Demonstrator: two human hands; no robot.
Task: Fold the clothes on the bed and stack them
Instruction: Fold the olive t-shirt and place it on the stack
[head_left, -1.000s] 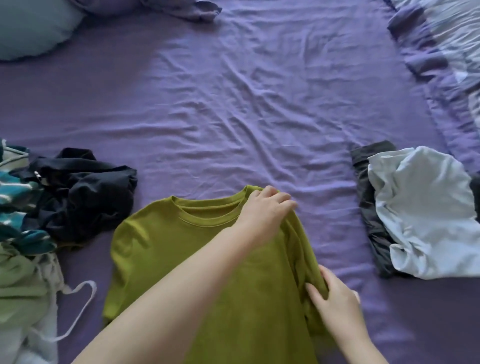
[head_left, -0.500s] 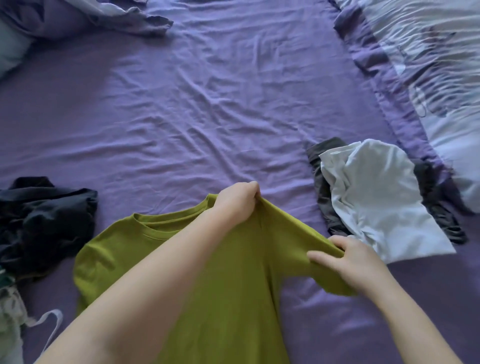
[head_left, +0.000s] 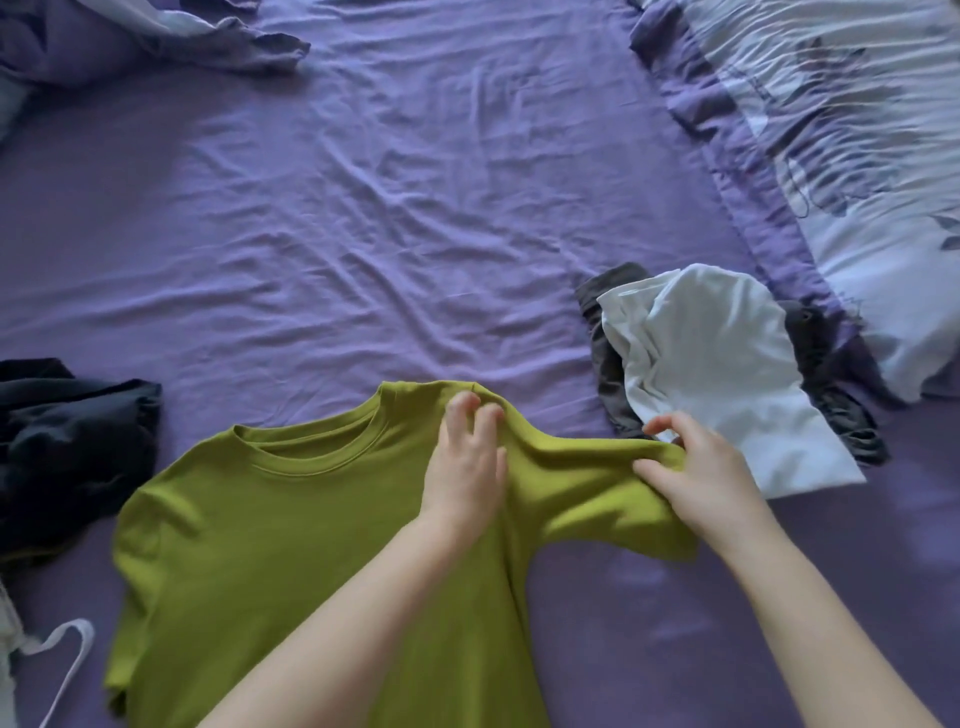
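Olive-green cotton T-shirt (head_left: 270, 530) spread collar-up on the wrinkled purple bed sheet (head_left: 395, 208), left hand (head_left: 465, 467) resting fingers-straight on its shoulder, right hand (head_left: 696, 467) pinching the outstretched sleeve end, just beside a folded white garment (head_left: 717, 364) stacked on a dark grey one (head_left: 605, 358).

green sleeve (head_left: 613, 488) spread rightward, left hand (head_left: 465, 467) opened
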